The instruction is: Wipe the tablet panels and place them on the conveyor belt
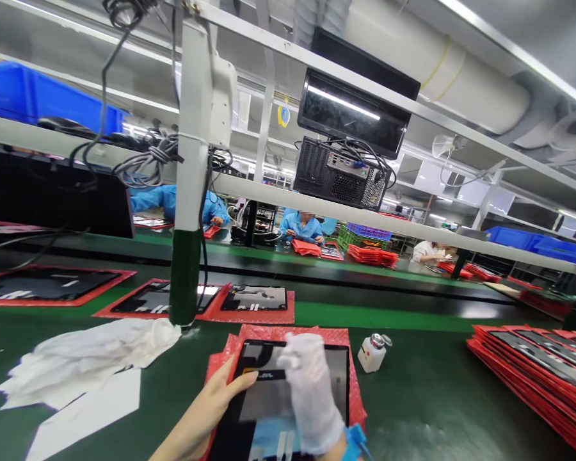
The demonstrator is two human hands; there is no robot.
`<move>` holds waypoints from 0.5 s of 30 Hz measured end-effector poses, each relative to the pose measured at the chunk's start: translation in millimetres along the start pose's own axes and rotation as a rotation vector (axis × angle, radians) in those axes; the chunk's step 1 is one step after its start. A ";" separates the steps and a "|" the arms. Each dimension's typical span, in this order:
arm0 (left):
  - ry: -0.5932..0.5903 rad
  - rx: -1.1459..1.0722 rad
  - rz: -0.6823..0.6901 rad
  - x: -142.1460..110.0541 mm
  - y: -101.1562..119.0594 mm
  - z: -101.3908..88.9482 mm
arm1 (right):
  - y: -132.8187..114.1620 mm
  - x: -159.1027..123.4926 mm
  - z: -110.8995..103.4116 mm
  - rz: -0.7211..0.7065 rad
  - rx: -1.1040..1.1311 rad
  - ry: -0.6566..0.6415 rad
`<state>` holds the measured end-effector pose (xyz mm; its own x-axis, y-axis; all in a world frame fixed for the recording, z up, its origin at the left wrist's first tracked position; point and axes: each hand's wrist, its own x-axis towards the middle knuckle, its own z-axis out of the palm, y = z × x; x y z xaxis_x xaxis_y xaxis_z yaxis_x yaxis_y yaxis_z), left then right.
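A black glossy tablet screen panel lies on red bubble-wrap sheets in front of me. My left hand, bare, grips the panel's left edge, thumb on top by a small label and fingers hidden beneath. Over the upper middle of the panel is my right hand, in a white glove with a blue band at the wrist. Its fingers are curled together and slightly blurred; whatever they hold cannot be made out. Just right of the panel stands a small white bottle with a metal top.
White cloths and a white sheet lie at left. Red-wrapped panels line the back, beside a white-and-green post. A tall stack of red-wrapped panels is at right. Co-workers sit across the bench.
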<state>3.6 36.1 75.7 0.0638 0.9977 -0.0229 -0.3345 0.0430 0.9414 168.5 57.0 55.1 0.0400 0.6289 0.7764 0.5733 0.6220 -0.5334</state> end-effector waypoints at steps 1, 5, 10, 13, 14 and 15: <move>0.005 -0.002 0.000 0.7 -1.3 0.2 | -3.3 3.1 11.4 -0.062 -0.049 -0.074; 0.071 -0.006 -0.043 4.6 -6.0 -1.7 | 8.4 7.7 13.9 -0.231 -0.347 -0.196; 0.091 -0.042 -0.089 3.9 -1.3 2.3 | 64.6 -12.9 -44.8 -0.210 -0.735 0.014; 0.082 -0.052 -0.121 3.2 2.5 5.2 | 83.0 -44.5 -63.5 -0.146 -0.952 0.052; 0.081 -0.045 -0.138 3.5 3.0 5.4 | 84.3 -54.8 -64.8 -0.130 -1.000 0.053; 0.083 -0.035 -0.154 4.0 3.1 5.4 | 83.7 -63.1 -64.3 -0.117 -1.015 0.048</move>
<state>7.9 39.9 80.3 0.0399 0.9800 -0.1948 -0.3594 0.1960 0.9124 266.6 39.4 -17.0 -0.0404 0.5563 0.8300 0.9976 -0.0242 0.0647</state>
